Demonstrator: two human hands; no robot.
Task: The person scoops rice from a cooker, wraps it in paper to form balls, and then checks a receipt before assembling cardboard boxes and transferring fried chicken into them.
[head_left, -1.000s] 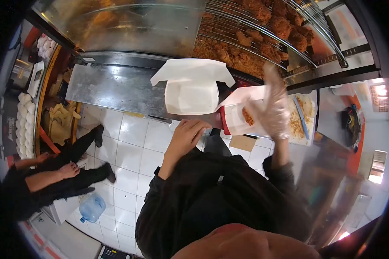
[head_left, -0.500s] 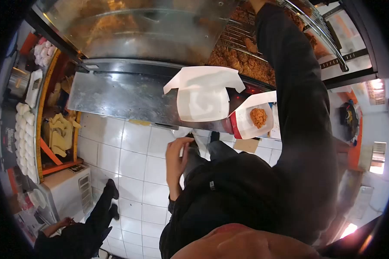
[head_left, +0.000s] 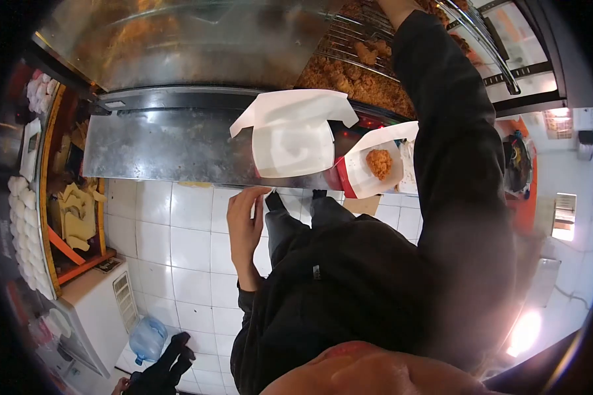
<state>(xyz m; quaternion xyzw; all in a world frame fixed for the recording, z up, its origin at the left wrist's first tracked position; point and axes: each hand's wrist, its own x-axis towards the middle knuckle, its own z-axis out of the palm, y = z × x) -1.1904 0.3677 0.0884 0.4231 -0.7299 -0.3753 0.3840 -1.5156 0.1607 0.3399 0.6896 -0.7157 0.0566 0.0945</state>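
My left hand point(head_left: 245, 220) is just below the front edge of the metal counter point(head_left: 165, 145), fingers curled and tips together. A small pale bit shows at the fingertips, too small to name. My right hand point(head_left: 396, 9) reaches into the warming cabinet at the top edge of the view, over the wire rack point(head_left: 349, 39). Its fingers are out of sight. An open white box point(head_left: 293, 148) stands on the counter with its flaps spread. Beside it, a second open box point(head_left: 359, 172) with red sides holds one piece of fried chicken point(head_left: 379, 164).
More fried chicken point(head_left: 356, 79) lies in the cabinet, behind a cloudy panel point(head_left: 178, 46). Left is an orange-edged shelf unit point(head_left: 53, 184) with white wrapped bundles point(head_left: 25, 224). A blue water jug point(head_left: 148, 339) lies on the tiled floor near another person's legs point(head_left: 168, 368).
My left hand has moved left and up toward the counter edge. The right arm has drawn back slightly, still in the cabinet. The other person has shifted lower, and the jug now shows.
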